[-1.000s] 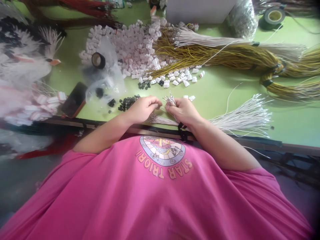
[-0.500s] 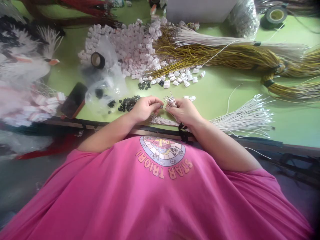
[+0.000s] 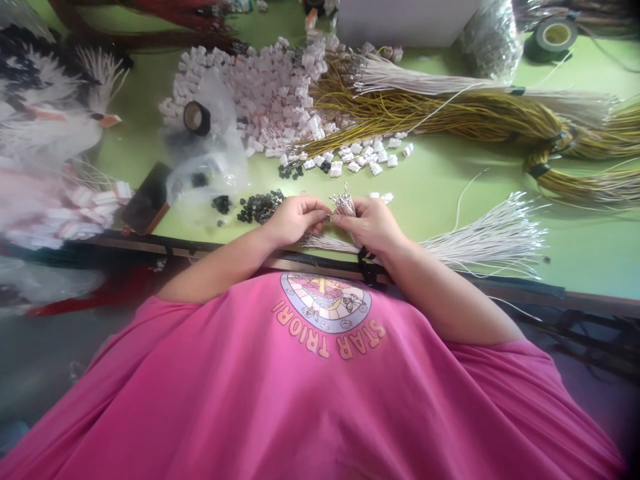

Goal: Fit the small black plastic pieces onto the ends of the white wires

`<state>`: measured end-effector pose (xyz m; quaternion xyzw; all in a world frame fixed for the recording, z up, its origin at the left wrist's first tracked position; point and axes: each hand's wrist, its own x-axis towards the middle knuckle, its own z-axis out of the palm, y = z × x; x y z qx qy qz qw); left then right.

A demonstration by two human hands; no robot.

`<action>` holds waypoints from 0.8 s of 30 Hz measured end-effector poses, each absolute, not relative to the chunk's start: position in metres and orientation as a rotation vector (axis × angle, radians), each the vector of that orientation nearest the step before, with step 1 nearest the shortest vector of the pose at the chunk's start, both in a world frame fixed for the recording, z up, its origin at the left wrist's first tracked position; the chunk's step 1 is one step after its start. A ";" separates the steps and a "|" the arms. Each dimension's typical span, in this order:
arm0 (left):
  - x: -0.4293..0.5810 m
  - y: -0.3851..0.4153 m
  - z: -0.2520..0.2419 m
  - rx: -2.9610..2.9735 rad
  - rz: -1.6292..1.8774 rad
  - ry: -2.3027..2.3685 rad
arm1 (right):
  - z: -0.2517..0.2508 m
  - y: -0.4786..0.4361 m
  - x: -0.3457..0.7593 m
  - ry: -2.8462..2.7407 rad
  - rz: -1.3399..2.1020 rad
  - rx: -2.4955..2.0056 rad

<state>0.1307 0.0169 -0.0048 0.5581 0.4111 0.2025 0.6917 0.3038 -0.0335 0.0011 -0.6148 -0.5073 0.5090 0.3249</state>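
Note:
My right hand (image 3: 375, 225) is closed around a bunch of white wires (image 3: 344, 205), whose metal-tipped ends stick up past the thumb. Opposite it, my left hand (image 3: 296, 219) pinches a small dark piece against the tip of one wire; the fingers mostly cover it, so its exact shape is hidden. The two thumbs almost meet. Beside the left hand lies a heap of small black connector pieces (image 3: 257, 207). More white wires (image 3: 495, 233) fan out on the table to the right of my right forearm.
White plastic connectors (image 3: 270, 93) are piled beyond my hands. A bundle of yellow-and-black wires (image 3: 480, 120) runs to the right. A clear plastic bag (image 3: 200, 180) and a black tape roll (image 3: 197, 119) sit at left. Another tape roll (image 3: 554, 37) lies far right; the table edge (image 3: 240, 257) is close.
My left hand has moved slightly right, bringing its fingertips and the small piece against the wire end by my right thumb. The right hand keeps its hold on the bunch.

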 end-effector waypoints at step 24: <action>0.127 0.013 -0.006 1.558 0.474 0.962 | 0.002 -0.031 0.302 -1.438 1.276 -1.640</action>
